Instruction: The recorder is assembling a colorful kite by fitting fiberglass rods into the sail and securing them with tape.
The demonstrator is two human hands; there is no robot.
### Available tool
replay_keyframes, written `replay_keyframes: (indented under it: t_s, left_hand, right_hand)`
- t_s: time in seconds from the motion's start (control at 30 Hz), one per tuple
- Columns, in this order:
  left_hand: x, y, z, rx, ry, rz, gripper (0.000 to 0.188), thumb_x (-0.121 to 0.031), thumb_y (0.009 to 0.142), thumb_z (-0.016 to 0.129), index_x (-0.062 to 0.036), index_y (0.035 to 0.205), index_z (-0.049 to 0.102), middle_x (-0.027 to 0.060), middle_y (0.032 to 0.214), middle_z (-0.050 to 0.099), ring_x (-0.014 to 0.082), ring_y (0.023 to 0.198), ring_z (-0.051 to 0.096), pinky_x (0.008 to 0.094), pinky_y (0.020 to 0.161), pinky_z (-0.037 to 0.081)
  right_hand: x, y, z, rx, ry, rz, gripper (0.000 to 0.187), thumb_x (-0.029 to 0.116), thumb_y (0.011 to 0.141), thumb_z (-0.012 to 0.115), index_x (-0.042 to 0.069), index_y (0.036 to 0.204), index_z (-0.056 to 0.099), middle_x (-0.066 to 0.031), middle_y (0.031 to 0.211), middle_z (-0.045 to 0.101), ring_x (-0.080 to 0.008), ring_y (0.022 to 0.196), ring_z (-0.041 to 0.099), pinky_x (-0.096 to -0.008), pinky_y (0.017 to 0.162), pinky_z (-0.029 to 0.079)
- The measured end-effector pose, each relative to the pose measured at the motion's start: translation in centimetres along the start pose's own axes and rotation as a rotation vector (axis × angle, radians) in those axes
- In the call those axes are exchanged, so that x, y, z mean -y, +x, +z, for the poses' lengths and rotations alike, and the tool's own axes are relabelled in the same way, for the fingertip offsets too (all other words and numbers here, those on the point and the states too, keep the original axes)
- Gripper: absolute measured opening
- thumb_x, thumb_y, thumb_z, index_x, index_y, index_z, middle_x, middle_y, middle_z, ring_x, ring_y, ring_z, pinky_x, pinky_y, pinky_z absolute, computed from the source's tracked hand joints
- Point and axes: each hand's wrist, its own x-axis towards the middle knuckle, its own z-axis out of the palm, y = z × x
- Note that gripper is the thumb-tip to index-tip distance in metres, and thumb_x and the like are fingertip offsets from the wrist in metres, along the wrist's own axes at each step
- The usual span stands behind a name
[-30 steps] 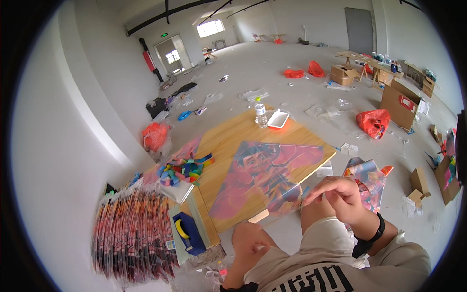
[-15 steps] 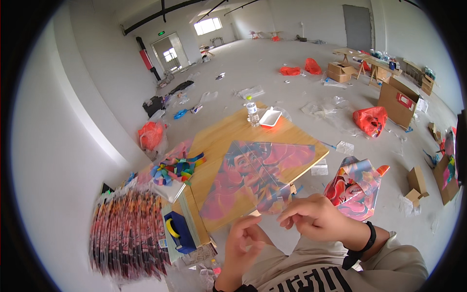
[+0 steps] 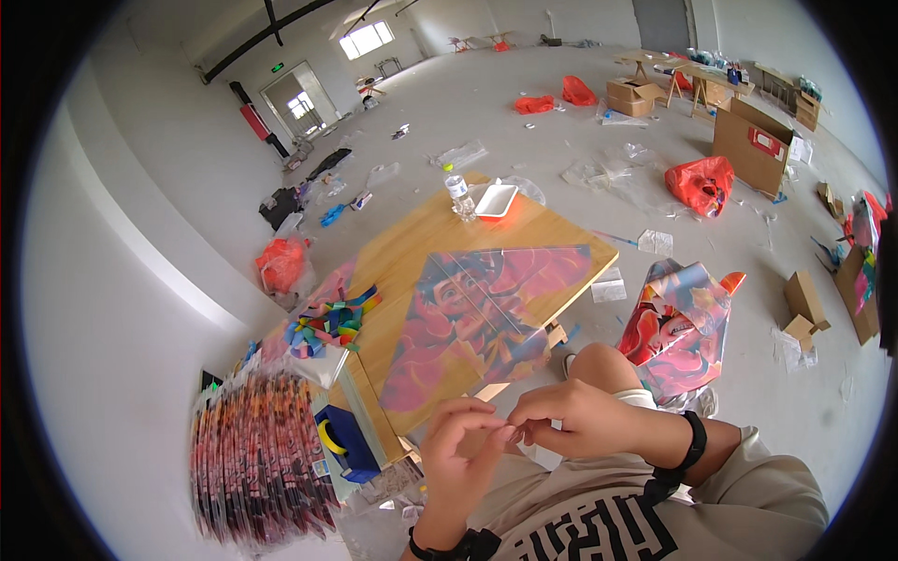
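Observation:
Over my lap, my left hand (image 3: 460, 460) and my right hand (image 3: 582, 419) meet fingertip to fingertip. Both pinch at something too small to make out. A pale, whitish flap (image 3: 540, 455) shows just under the right fingers; whether it is held is unclear. Beyond the hands, a colourful printed kite (image 3: 482, 313), thin and partly see-through, lies flat on the wooden table (image 3: 398, 257), touched by neither hand. Rainbow ribbons (image 3: 327, 323) are heaped at the table's left side.
Left of me are a stack of printed kites in clear sleeves (image 3: 262, 453) and a blue box with a yellow handle (image 3: 342, 444). A water bottle (image 3: 459, 198) and a white tray (image 3: 496, 200) stand at the table's far end. Another folded print (image 3: 678, 332) sits at right.
My hands have come together from a small gap until their fingertips meet. The view has shifted, and my right knee now shows beside the table. The kite on the table looks undisturbed.

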Motion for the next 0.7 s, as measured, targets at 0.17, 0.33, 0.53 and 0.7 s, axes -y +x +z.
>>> replay_keyframes:
  t_s: [0.17,0.33,0.53,0.7]
  left_hand:
    - [-0.4,-0.4,-0.5,-0.099,0.162,0.168,0.03,-0.002,0.084,0.083,-0.0026,0.106,0.062,0.0101,0.105,0.065,0.0183,0.09,0.065,0.0337,0.091,0.054]
    - [-1.7,-0.2,-2.3,-0.351,0.059,0.225,0.02,-0.008,0.091,0.077,-0.0036,0.097,0.059,0.0105,0.106,0.059,0.0189,0.097,0.06,0.0405,0.099,0.05]
    - [-3.1,0.0,-3.4,-0.368,0.14,0.208,0.023,0.008,0.086,0.073,-0.0037,0.101,0.059,0.0107,0.103,0.06,0.0193,0.097,0.061,0.0422,0.104,0.051]
    - [-2.4,0.4,-4.2,-0.432,0.191,0.229,0.028,0.01,0.085,0.073,-0.0034,0.103,0.058,0.0103,0.103,0.061,0.0225,0.101,0.064,0.0399,0.101,0.052]
  right_hand:
    - [-1.8,0.3,-0.1,0.019,0.183,-0.121,0.044,-0.002,0.092,0.062,0.007,0.135,0.066,-0.0132,0.128,0.068,-0.0263,0.111,0.067,-0.0357,0.092,0.052]
    - [-7.8,-0.8,1.5,-0.018,0.591,0.081,0.051,0.007,0.102,0.06,0.008,0.152,0.051,-0.0102,0.149,0.055,-0.0252,0.133,0.056,-0.039,0.108,0.046]
    - [-9.8,-2.3,3.9,0.178,0.361,0.116,0.067,0.029,0.104,0.065,0.007,0.161,0.036,-0.0137,0.148,0.055,-0.0259,0.135,0.055,-0.0398,0.112,0.044]
    - [-11.0,-2.5,5.9,0.354,0.49,0.06,0.06,0.029,0.106,0.063,0.006,0.157,0.042,-0.015,0.137,0.063,-0.0234,0.129,0.059,-0.0362,0.111,0.045]
